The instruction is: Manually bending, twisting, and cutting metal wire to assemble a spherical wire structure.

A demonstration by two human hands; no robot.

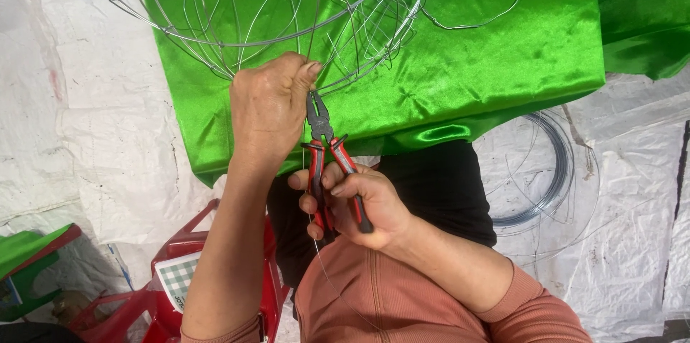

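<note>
My left hand (pixel 267 107) is closed on the lower rim of a round wire frame (pixel 273 34), pinching the wire where the plier jaws meet it. My right hand (pixel 359 203) grips the red and black handles of a pair of pliers (pixel 325 147). The pliers point up, with their dark jaws at the wire right next to my left thumb. A thin loose wire (pixel 321 264) trails down from the pliers over my lap. The frame rests over shiny green satin cloth (pixel 489 55).
A coil of grey wire (pixel 553 177) lies on the white plastic sheet (pixel 86 120) to the right. A red plastic stool (pixel 165 293) stands at lower left, beside a folded piece of green cloth (pixel 29 249). More green cloth (pixel 647 12) fills the top right.
</note>
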